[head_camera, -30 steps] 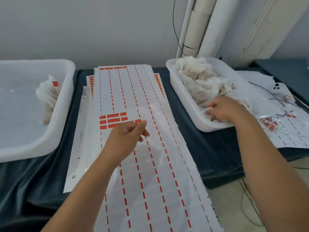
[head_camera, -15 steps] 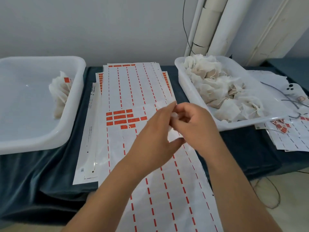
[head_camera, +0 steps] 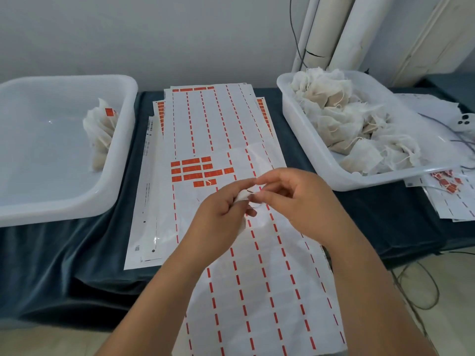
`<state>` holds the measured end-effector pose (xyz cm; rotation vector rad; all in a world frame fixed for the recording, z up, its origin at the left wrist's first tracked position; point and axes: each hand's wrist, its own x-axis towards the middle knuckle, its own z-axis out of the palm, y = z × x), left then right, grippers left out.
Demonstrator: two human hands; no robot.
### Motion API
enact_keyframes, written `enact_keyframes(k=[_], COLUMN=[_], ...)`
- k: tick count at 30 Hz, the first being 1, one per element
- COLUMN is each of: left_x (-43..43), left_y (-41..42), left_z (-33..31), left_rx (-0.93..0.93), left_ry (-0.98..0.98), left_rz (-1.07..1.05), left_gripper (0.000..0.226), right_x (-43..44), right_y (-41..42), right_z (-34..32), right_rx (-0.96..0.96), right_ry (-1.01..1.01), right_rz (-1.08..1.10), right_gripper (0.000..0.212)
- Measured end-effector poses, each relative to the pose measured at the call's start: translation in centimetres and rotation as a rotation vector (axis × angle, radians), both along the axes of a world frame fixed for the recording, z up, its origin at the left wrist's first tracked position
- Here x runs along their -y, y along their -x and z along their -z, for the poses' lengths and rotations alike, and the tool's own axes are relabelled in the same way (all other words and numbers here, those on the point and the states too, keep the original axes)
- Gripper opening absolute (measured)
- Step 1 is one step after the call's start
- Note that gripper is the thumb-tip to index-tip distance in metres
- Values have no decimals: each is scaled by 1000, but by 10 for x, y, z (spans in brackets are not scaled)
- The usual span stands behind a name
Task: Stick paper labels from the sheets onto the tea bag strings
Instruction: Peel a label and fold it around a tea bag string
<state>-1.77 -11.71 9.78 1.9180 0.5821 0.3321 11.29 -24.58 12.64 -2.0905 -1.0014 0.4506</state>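
Two hands: meeting in the air over the sheets (head_camera: 231, 124), fingertips touching, just this side of the orange block.
Left hand (head_camera: 218, 217): fingers curled, pinching a tea bag (head_camera: 241, 196) — white cloth shows at the fingertips and under the palm.
Right hand (head_camera: 300, 201): thumb and forefinger pressed together on the top end of the tea bag; whether string or label lies between the tips cannot be told.
Tea bag: held clear of the table between both hands, mostly hidden by the left one.
Sheets: a white stack down the middle of the table with red dashed lines, the top one overhanging the near edge.
Labels (head_camera: 198, 170): a small block of orange ones on the top sheet, just beyond the hands.
Left bin (head_camera: 123, 104): white; a few tagged bags (head_camera: 99, 140) lean against its right wall, an orange tag on top.
Right bin (head_camera: 295, 119): white; a heap of loose bags (head_camera: 359, 124) with strings showing.
Cloth (head_camera: 64, 253): dark, draped over the table under everything.
Far right: spare sheets (head_camera: 452, 206) partly under the right bin, crumpled orange scraps (head_camera: 447, 182) on them — behind, a white device (head_camera: 462, 123) with cables.
Back wall: pale pipes (head_camera: 323, 34) rising behind the right bin.
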Motion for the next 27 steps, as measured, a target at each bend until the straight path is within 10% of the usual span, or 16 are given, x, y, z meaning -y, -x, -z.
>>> enact_keyframes(k=[5, 13, 23, 27], left_x=[-1, -10, -5, -2], left_y=[1, 14, 12, 7], left_z=[1, 1, 2, 6], left_rx=[-40, 91, 154, 133], left_ry=[-124, 142, 9, 19], left_rz=[-15, 21, -62, -78], left_gripper=[30, 17, 24, 31], right_x=[-1, -8, -10, -13], right_y=[2, 4, 3, 11], right_z=[0, 8, 26, 38], right_rx=[178, -684, -1312, -1286], right_ry=[207, -99, -587, -704], right_rz=[-120, -82, -2, 46], right_gripper=[13, 34, 37, 29])
